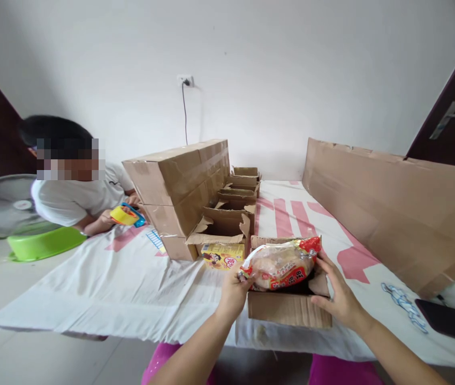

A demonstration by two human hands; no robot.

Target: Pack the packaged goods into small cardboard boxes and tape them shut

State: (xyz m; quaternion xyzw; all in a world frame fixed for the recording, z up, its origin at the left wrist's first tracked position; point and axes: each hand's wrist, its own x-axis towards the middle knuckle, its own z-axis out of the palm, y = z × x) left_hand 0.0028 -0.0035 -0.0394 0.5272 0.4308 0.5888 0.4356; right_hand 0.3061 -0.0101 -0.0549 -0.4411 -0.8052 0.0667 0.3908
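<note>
A clear plastic snack bag with red printed ends lies tilted across the mouth of an open cardboard box at the table's front. My left hand is closed on the bag's left end. My right hand holds the bag's right end with its fingers, while its thumb rests apart, by the box's right side. Pale, rounded contents show through the plastic, but their kind is unclear. Left of my left hand stands a yellow snack carton, in front of another open cardboard box.
Several open boxes run back beside a wall of stacked taped cartons. A long cardboard panel stands at right, with a black phone-like object nearby. At left, another person holds a yellow-and-blue tape dispenser.
</note>
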